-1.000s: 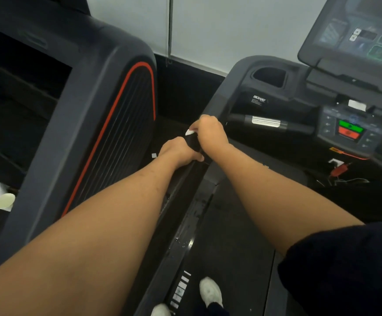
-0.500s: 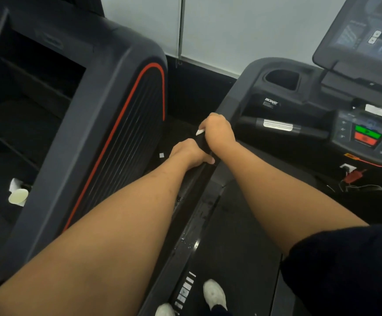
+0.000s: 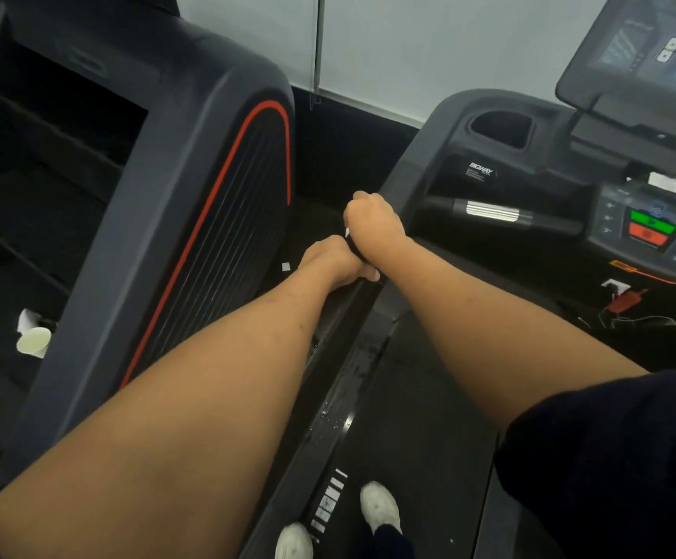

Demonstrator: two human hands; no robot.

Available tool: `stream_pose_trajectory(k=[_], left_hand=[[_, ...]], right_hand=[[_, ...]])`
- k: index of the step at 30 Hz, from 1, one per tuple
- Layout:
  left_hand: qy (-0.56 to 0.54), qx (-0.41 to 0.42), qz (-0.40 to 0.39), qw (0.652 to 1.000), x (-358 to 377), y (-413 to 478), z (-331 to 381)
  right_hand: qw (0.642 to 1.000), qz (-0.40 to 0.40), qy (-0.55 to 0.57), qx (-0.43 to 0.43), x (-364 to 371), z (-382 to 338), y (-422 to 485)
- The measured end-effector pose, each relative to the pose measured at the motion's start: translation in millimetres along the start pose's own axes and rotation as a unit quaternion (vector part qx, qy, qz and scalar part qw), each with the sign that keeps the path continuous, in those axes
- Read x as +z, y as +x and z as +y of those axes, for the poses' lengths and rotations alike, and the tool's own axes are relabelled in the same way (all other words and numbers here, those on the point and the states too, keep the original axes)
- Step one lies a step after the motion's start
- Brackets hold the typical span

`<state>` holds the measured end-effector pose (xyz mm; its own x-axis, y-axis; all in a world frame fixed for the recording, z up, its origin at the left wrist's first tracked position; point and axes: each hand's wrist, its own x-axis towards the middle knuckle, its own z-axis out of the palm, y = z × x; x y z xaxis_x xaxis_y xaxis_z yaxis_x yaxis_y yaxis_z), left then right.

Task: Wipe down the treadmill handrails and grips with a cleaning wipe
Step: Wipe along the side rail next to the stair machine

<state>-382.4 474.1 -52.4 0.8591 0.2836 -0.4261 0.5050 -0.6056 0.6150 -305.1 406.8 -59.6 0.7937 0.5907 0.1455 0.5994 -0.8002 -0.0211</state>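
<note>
The treadmill's dark left handrail (image 3: pixel 338 312) runs from the lower middle up toward the console. My left hand (image 3: pixel 334 260) grips the rail from above. Just ahead of it, my right hand (image 3: pixel 374 223) is closed around the same rail, and a small white bit of the cleaning wipe (image 3: pixel 347 232) pokes out at its left edge; the rest of the wipe is hidden in the fist. A short black grip with a silver sensor band (image 3: pixel 491 211) lies to the right, untouched.
A neighbouring machine with a red-trimmed ribbed panel (image 3: pixel 223 236) stands close on the left. The console (image 3: pixel 651 232) with green and red buttons and a screen (image 3: pixel 659 50) is at right. A cup holder (image 3: pixel 499 129) sits above. White shoes (image 3: pixel 380 504) stand on the belt.
Both hands have kept their hold on the left handrail, the right just ahead of the left. The view has shifted slightly left; the hands sit a little further right in frame.
</note>
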Motion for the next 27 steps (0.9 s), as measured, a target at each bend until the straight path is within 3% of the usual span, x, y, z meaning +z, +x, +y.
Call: stream_pose_trajectory(k=[3,11,15,21,27], left_hand=[[0.005,0.004,-0.001,1.000,0,-1,1],[-0.006,-0.004,0.001,1.000,-1,-1,1],[-0.001,-0.009,-0.014,1.000,-4,0,4],[-0.013,-0.027,0.000,1.000,-2,3,8],[-0.020,-0.037,0.006,0.999,0,-2,9]], right_hand=[[0.999,-0.030,0.006,-0.011,-2,2,-1],[0.992,-0.022,0.074,0.100,3,24,7],[0.996,-0.002,0.087,0.034,11,31,-10],[0.980,0.072,0.155,0.105,11,36,-4],[0.991,0.040,0.125,0.025,15,28,-31]])
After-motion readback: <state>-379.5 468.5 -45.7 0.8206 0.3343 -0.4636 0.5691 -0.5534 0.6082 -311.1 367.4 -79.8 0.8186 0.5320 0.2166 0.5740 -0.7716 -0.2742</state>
